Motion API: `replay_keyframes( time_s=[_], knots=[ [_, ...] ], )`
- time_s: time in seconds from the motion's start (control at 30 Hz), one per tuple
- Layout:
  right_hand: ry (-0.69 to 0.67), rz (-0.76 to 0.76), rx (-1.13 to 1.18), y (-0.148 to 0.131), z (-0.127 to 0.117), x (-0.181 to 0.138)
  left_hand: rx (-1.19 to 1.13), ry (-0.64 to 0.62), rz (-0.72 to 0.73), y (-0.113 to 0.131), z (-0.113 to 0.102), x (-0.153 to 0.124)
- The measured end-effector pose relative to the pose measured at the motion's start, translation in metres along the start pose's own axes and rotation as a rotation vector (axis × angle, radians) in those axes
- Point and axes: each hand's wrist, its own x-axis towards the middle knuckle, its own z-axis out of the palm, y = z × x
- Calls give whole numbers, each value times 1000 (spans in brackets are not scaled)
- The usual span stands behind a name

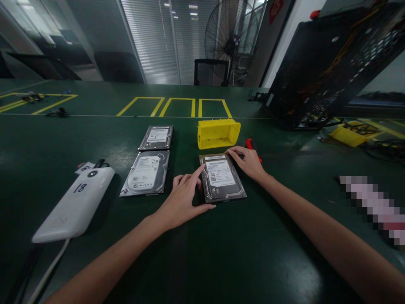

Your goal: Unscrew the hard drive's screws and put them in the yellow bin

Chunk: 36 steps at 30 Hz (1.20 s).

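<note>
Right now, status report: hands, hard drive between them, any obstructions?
Left hand at hard drive, left side; right hand at its far right corner. Drive flat on table, label up. Yellow bin just beyond, apparently not blocking.

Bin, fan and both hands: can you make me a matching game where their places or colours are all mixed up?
Things:
1. bin
2. fan
3. left hand
4. right hand

Clues:
A. at the far right corner of the drive between the hands
B. beyond the table
C. yellow
D. at the left side of that same drive

Right pairs: 1-C, 2-B, 3-D, 4-A
</note>
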Motion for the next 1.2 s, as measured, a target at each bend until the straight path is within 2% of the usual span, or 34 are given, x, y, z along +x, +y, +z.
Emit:
replay_keyframes(
  time_s=[0.37, 1.2],
  knots=[
    [69, 2, 0, -3, -1, -3, -17, -20, 0, 4, -4, 0],
    [42, 23, -65, -9, -4, -2, -7, -28, -2, 5, -5, 0]
  ],
)
